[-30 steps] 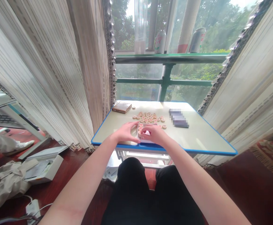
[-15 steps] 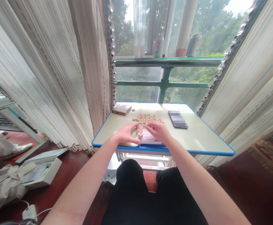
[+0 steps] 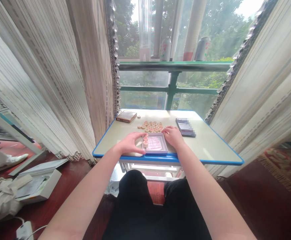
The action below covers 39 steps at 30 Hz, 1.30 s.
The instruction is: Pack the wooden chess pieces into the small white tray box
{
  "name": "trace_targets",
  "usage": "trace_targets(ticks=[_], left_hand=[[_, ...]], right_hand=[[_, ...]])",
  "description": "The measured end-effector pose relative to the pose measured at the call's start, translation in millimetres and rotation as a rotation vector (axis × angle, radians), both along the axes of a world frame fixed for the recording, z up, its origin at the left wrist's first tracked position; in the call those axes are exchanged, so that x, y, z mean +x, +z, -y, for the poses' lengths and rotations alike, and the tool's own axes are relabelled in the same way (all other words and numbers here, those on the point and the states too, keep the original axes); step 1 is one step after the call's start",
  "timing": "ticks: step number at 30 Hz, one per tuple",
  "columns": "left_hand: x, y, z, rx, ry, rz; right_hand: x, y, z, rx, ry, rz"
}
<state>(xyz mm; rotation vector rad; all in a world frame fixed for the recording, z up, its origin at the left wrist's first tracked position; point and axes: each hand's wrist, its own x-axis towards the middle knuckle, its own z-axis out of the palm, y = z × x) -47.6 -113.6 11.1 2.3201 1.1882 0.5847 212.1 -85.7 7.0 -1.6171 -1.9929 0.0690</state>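
Observation:
A shallow white box (image 3: 164,148) rests at the table's front edge, with a red-lined sheet (image 3: 153,143) inside. Along its left wall stand several round Chinese chess pieces (image 3: 145,141) in a row. My left hand (image 3: 129,143) curves around the box's left side, its thumb at the near corner and fingers at the far one. Just behind the box lies a spread of Chinese chess pieces (image 3: 152,126) with red markings. At the right end of that spread is my right hand (image 3: 173,136), fingers drawn together by the box's far right corner. Whatever lies under those fingertips is hidden.
A flat brown box (image 3: 127,116) and a lone piece (image 3: 139,117) sit at the table's far left. To the right lies a phone (image 3: 185,127). Beyond the blue-edged table (image 3: 210,146) are a green railing (image 3: 171,66), cans and curtains.
My right hand has moved from over the inside of the box to the pieces beyond its far right corner. My left hand stays at the box. The view has shifted slightly.

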Motion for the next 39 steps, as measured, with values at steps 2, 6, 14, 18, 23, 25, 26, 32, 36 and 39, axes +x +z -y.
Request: trace_targets(ticks=[2,6,14,18,23,25,26,32,36,39], left_hand=[[0.3,1.1,0.4,0.008,-0.011,-0.003],[0.2,2.2,1.2,-0.003,0.001,0.017],[-2.5,-3.6,-1.6,-0.049,0.022,0.059],[-3.6,-6.4,-3.9,-0.045,0.021,0.066],[-4.2,-8.6,-5.7,-0.036,0.021,0.073],[-4.2,-9.3,-5.9,-0.044,0.024,0.077],[-4.3,-9.5,-5.9,-0.051,0.021,0.085],[-4.3,-10.0,-5.2,-0.094,0.017,0.137],[-3.4,-8.8,-4.6,-0.088,0.021,0.171],[-2.2,-7.4,-3.6,-0.041,0.060,0.145]], right_hand=[[-0.5,3.4,1.9,-0.010,-0.045,0.006],[-2.4,8.1,5.0,-0.021,-0.110,0.008],[-3.7,9.2,8.0,-0.105,-0.203,0.041],[-3.0,8.0,4.9,-0.130,-0.203,0.040],[-2.7,3.9,-1.7,-0.109,-0.189,-0.036],[-3.8,3.1,-4.1,-0.091,-0.175,-0.083],[-4.4,3.1,-5.2,-0.078,-0.166,-0.102],[-6.8,4.8,-2.1,0.041,-0.133,-0.216],[-12.5,4.2,12.7,0.201,0.105,-0.450],[-22.1,2.8,20.9,0.166,0.357,-0.355]])
